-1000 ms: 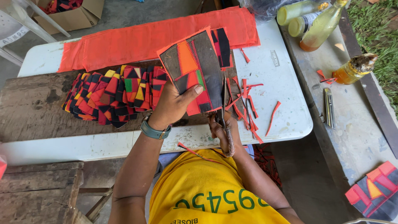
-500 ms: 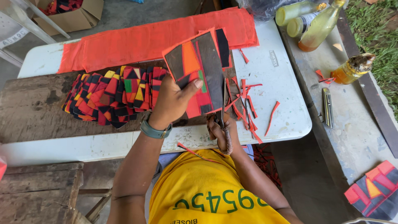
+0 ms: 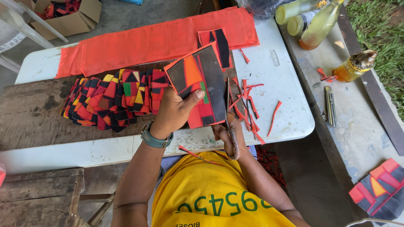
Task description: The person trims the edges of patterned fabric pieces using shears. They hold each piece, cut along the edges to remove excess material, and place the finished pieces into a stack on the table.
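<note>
My left hand holds up a patchwork fabric square of black, orange and red, thumb pressed on its face. My right hand grips a pair of scissors, whose blades run up along the square's right edge. Thin red fabric trimmings lie scattered on the white table just right of the scissors. A row of finished patchwork squares is fanned out on a dark wooden board left of my hand. Another square rests on a long orange cloth.
Bottles of yellowish liquid and a small jar stand on the grey bench at the right, with a folded metal tool. A cardboard box sits at top left, a wooden stool at bottom left, more patchwork at bottom right.
The patchwork square has turned slightly in my left hand and the scissors have crept further along its right edge. The view has shifted a little.
</note>
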